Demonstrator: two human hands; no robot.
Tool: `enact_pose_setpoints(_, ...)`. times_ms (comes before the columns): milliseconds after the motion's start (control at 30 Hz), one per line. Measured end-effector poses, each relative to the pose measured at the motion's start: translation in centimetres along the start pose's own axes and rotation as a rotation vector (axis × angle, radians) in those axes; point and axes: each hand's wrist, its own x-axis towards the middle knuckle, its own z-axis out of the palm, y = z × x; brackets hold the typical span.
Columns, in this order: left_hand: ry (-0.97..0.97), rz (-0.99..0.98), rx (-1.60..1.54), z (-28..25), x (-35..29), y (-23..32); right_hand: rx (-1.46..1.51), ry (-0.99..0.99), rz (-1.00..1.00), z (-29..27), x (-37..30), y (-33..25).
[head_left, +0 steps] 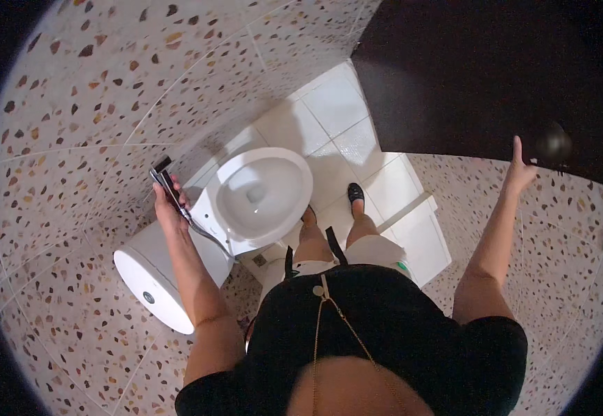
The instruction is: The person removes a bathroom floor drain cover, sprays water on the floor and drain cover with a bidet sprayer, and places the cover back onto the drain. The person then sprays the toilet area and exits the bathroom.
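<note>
My left hand [168, 208] is closed around a handheld bidet sprayer [169, 186], dark with a shiny metal edge, beside the terrazzo wall. From the sprayer a flexible hose [210, 238] runs down next to the white toilet [306, 182]. The toilet's bowl is uncovered, and its tank lid [156, 295] has a round button. On the right, my right hand [520, 173] reaches to the lower edge of a dark door [454, 76], close to its round knob [554, 143]. One digit points up; the other fingers are mostly hidden, and contact with the door is unclear.
Speckled terrazzo walls [73, 90] close in on the left and far side. White floor tiles [336, 104] lie underfoot, with a raised white ledge [405, 213] to the right of my feet. A small drain [259, 260] sits near the toilet base.
</note>
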Motion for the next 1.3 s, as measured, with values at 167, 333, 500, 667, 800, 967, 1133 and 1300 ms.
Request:
enact_pose_setpoints(167, -0.056, -0.052, 0.024, 5.9, -3.8, -4.1, -0.074, 0.039, -0.139, -1.8, 2.8, 2.3)
enact_pose_setpoints(333, -0.009, 0.028, 0.176, 7.7, -7.2, -5.0, -0.04, -0.042, -0.086, -2.3, 3.3, 2.4)
enact_pose_setpoints(500, -0.03, 0.025, 0.468, 10.5, -8.4, -6.1, -0.13, -0.017, -0.147, -3.0, 4.6, 5.2)
enact_pose_setpoints(667, -0.057, 0.061, 0.316, 13.2, -9.2, -5.5, 0.0, -0.075, -0.196, -3.1, 3.6, 3.2)
enact_pose_setpoints(800, -0.119, 0.056, 0.293, 13.1, -9.2, -5.4, -0.004, -0.093, -0.213, -3.2, 3.7, 4.2)
enact_pose_setpoints(967, -0.158, 0.06, 0.307, 12.9, -8.1, -4.1, -0.088, -0.08, -0.279, -3.6, 4.5, 4.8)
enact_pose_setpoints(1133, -0.093, 0.133, 0.443, 13.1, -5.6, -2.8, -0.096, -0.151, -0.239, -3.9, 6.2, 5.8)
enact_pose_setpoints(1300, -0.101, 0.087, 0.697, 13.4, -5.0, -3.4, 0.012, -0.195, -0.286, -4.2, 7.9, 6.4)
